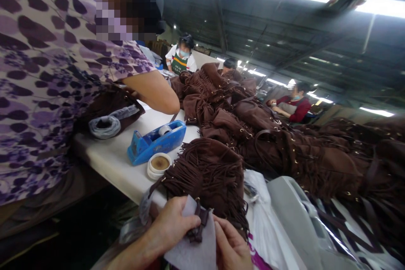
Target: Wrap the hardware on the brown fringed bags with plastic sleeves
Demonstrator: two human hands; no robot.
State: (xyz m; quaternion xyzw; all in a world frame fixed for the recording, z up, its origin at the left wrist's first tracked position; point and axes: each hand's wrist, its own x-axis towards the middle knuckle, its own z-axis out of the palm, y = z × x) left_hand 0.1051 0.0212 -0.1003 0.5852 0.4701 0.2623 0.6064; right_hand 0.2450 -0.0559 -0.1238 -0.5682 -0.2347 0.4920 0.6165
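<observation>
My left hand (172, 223) is closed, its thumb pressing a dark brown leather strap piece (196, 233) against a thin whitish wrapping sheet (193, 253). At the sheet's right edge, my right hand (232, 247) has its fingers pinched together on it. Just beyond both hands lies a dark brown fringed bag (207, 173) with long thin tassels. Clear plastic wrap (129, 230) shows beside my left wrist. What lies beneath the sheet is hidden.
A blue tape dispenser (156, 141) and a round open tub (159, 164) stand on the white table (117, 164). Brown bags (221, 114) pile up behind. White plastic (265, 223) and a grey plastic object (294, 219) lie right. A co-worker in a patterned shirt (57, 76) leans in at left.
</observation>
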